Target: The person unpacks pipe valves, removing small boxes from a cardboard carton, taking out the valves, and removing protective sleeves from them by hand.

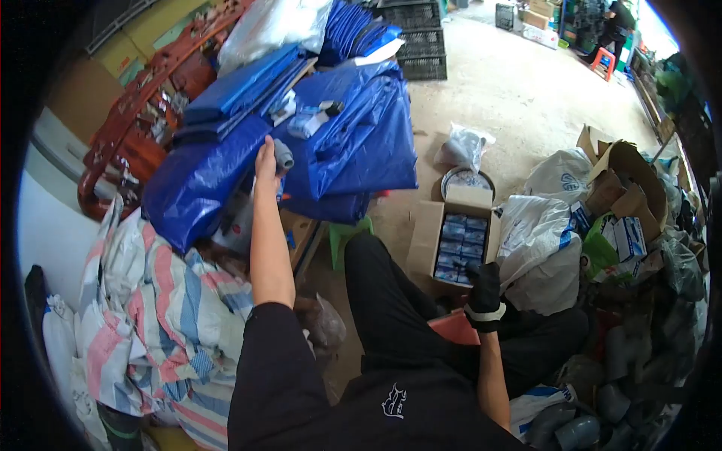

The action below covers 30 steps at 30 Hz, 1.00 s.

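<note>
My left hand point(265, 161), bare, reaches out over the blue tarpaulin point(353, 128). A grey plastic pipe fitting point(283, 156) is gripped in its fingers. My right hand point(485, 295) wears a black glove with a pale cuff and hangs by the near right corner of an open cardboard box point(426, 240). Its fingers look curled in; whatever they may hold is hidden. Small blue-and-white boxes point(453, 246) fill the cardboard box in rows. On the tarpaulin, beyond my left hand, lie a few more small blue-and-white boxes point(307, 122).
Striped woven sacks point(177, 316) crowd the left side. White sacks point(538, 233) and grey pipe fittings point(577, 434) pile up on the right. A green stool point(347, 239) stands under the tarpaulin's edge. Black crates point(421, 56) are stacked behind. Far off, a person point(618, 30) is near a red stool point(603, 62).
</note>
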{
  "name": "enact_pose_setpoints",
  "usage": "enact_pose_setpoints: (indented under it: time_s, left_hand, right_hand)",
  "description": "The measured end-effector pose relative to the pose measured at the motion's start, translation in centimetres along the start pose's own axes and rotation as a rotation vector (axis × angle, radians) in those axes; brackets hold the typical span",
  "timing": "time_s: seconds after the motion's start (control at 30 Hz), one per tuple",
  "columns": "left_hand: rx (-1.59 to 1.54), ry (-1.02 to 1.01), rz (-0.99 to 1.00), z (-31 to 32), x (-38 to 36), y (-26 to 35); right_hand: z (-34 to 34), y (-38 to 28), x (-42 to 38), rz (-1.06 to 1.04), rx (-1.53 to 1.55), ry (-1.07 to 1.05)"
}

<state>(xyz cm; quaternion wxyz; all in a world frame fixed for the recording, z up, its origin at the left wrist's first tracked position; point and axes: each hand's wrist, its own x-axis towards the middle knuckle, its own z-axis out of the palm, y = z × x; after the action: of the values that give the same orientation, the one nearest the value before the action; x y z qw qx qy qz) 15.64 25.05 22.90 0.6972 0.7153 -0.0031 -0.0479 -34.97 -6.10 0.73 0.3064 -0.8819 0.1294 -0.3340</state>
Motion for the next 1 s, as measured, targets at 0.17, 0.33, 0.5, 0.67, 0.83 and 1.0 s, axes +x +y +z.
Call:
enact_pose_setpoints:
  time_s: [0.17,0.33,0.5,0.67,0.83,1.0]
  left_hand:
    - [-0.085,0.075,-0.051,-4.9,-3.4,-4.5]
    - [-0.233,-0.039,-0.185,-5.3,-12.2,-10.4]
    - [-0.017,-0.188,-0.225,2.5,-25.8,-16.1]
    - [0.204,-0.575,-0.005,12.6,-33.5,-15.7]
    - [0.336,-0.762,0.33,12.5,-31.0,-14.5]
    - [0.704,-0.057,0.249,-4.0,-15.4,-15.7]
  right_hand:
    - [0.0,1.2,-1.8,-0.074,-0.211,-0.182]
    - [0.8,-0.7,-1.1,0.03,-0.406,-0.617]
    - [0.2,-4.8,-0.1,-0.125,-0.207,-0.61]
    - [1.0,-8.0,3.2,-0.334,0.071,-0.355]
    - [2.7,-9.5,3.1,0.213,0.466,-0.352]
    - [3.9,-1.5,-3.4,0.597,0.627,-0.443]
